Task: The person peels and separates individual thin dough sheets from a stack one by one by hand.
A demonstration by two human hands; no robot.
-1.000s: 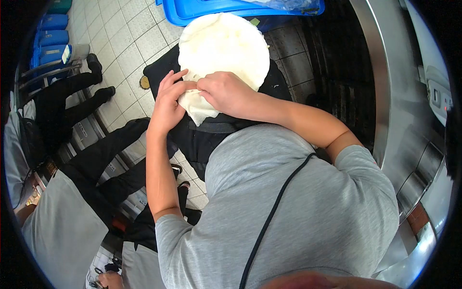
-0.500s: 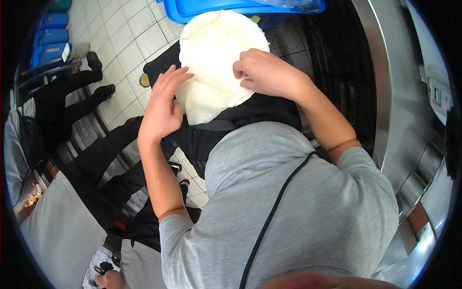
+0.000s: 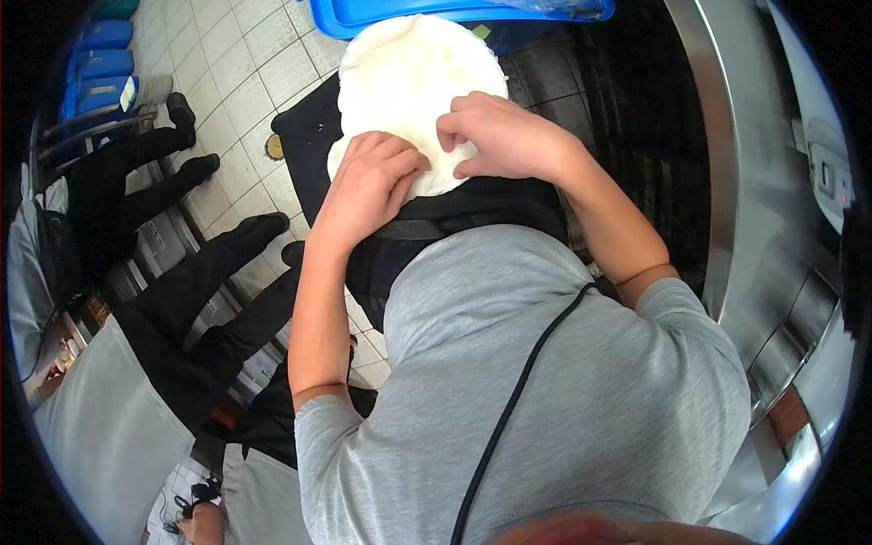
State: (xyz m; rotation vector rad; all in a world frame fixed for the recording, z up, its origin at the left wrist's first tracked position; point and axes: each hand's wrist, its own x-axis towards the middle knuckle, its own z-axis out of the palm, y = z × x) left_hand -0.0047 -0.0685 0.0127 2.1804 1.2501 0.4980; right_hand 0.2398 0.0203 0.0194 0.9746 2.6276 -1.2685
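1. Across the dark-clad lap (image 3: 513,204): white sheet (image 3: 418,82), roughly round, soft-looking, edge uneven. Lies flat over most of its area; near-left part reaches under the left hand. Whether one layer or several, can't tell.
2. Left hand (image 3: 371,177): palm down over the sheet's near-left edge, fingers bent together, tips touching the surface. Fingertips partly hidden; can't tell whether they pinch the edge or only press on it.
3. Right hand (image 3: 509,136): over the right side of the sheet, half curled, thumb and forefinger parted with white surface showing between. Open, nothing seen in its grip.
4. Beyond the far edge: blue tub (image 3: 363,16), clear plastic at its top right. Small green scrap (image 3: 480,31) just beside the sheet's far-right rim.
5. Pale floor tiles (image 3: 277,77) to the left, with a small yellowish round item (image 3: 273,147) on them near the lap.
6. Wearer's grey shirt (image 3: 581,391), black cord (image 3: 518,400) running down over it. Steel edge (image 3: 719,145) at right.
7. Far left: co-workers in pale shirts (image 3: 109,400) and black trousers; blue containers (image 3: 104,65) above them. One co-worker's hand (image 3: 206,525) low in view, beside dark items too small to identify.
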